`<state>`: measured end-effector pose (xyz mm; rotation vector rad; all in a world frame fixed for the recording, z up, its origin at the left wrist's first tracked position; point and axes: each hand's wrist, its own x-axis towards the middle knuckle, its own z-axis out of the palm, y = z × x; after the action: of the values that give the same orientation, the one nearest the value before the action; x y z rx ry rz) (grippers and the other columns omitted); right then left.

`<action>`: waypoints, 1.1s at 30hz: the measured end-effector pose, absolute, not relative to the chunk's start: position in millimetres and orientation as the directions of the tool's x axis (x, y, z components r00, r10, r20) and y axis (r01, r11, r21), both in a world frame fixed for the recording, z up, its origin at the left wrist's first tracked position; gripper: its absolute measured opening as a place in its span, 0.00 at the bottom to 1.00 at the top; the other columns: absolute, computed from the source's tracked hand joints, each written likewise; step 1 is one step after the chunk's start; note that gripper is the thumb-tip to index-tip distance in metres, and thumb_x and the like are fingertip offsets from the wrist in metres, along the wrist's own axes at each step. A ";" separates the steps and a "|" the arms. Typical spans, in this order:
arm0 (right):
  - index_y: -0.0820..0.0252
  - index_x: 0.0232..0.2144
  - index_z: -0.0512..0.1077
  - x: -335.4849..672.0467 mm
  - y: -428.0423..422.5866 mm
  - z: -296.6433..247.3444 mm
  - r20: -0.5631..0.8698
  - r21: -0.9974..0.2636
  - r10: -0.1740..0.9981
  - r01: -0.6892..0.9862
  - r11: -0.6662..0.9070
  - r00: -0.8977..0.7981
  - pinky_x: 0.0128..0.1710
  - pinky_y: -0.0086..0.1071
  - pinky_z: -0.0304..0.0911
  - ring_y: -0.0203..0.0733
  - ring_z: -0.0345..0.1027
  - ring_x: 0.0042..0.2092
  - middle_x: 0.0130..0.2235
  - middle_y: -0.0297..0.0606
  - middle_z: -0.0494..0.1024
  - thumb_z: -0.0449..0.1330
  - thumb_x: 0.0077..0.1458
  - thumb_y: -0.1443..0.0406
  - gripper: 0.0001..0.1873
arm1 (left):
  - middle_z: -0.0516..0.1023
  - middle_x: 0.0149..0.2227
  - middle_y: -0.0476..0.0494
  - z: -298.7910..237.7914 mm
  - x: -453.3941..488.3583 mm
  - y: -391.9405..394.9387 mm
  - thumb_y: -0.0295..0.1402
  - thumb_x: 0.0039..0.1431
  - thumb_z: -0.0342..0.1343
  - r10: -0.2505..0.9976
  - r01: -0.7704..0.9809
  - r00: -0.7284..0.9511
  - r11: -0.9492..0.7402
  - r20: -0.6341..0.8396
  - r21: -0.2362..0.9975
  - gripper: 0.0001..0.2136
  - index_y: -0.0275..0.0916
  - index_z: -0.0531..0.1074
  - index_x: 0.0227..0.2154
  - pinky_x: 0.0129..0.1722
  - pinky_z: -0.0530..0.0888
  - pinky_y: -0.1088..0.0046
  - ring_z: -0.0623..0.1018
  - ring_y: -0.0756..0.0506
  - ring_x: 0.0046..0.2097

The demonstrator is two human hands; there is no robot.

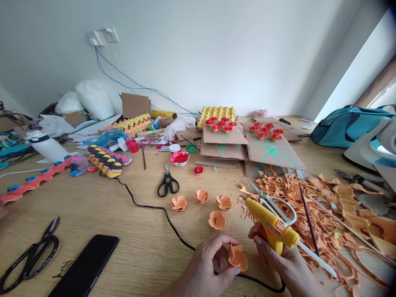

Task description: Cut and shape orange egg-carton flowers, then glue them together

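Note:
My left hand (213, 264) pinches an orange egg-carton flower (237, 258) between thumb and fingers near the front of the table. Just to its right, my right hand (278, 260) is wrapped round the grip of a yellow hot glue gun (272, 225), its nozzle pointing away and up to the left. A white glue stick (318, 259) sticks out of the gun's back end. Beyond my hands, several loose orange flowers (217, 220) lie on the wood. A single red flower (198, 170) rests farther back. The black cord (173, 231) passes beneath my left hand.
Black-handled scissors (168, 182) lie mid-table; another black pair (34, 255) and a phone (88, 264) are at left front. Orange scraps (309, 210) heap at right, with pale-handled scissors (276, 206). Red flowers stand on cardboard (272, 152) at the back, near a red paint dish (179, 158).

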<state>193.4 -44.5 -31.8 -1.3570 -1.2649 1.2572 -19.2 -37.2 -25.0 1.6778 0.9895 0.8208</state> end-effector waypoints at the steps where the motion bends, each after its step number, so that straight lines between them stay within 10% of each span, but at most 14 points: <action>1: 0.57 0.37 0.70 193.0 -45.1 -33.3 -0.118 -0.989 0.992 0.095 -0.114 -0.039 0.25 0.29 0.55 0.34 0.53 0.26 0.26 0.29 0.64 0.61 0.57 0.47 0.19 | 0.75 0.33 0.46 -24.2 -19.2 -37.1 0.23 0.50 0.61 0.902 0.221 0.425 -0.185 0.077 0.958 0.15 0.37 0.73 0.43 0.30 0.70 0.80 0.71 0.52 0.30; 18: 0.56 0.36 0.70 166.8 -53.1 -26.6 -0.139 -0.974 0.988 -0.169 -0.149 -0.070 0.25 0.27 0.54 0.32 0.53 0.25 0.25 0.26 0.63 0.68 0.50 0.51 0.19 | 0.76 0.38 0.43 -26.8 -16.9 -37.5 0.25 0.54 0.60 0.891 0.110 0.445 -0.155 0.091 0.982 0.14 0.39 0.72 0.45 0.37 0.75 0.75 0.76 0.48 0.36; 33: 0.56 0.34 0.70 167.5 -49.7 -7.1 -0.045 -0.996 0.993 -0.077 -0.054 -0.106 0.40 0.37 0.70 0.44 0.70 0.37 0.34 0.37 0.75 0.66 0.49 0.50 0.19 | 0.74 0.49 0.37 -21.1 -20.7 -35.5 0.37 0.59 0.62 0.870 -0.093 0.489 -0.019 0.062 0.995 0.18 0.38 0.71 0.50 0.48 0.76 0.67 0.78 0.44 0.46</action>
<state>167.5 -49.7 -7.1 -1.1349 -1.2019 1.3594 -20.7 -35.5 -21.1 1.3769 0.7454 0.8917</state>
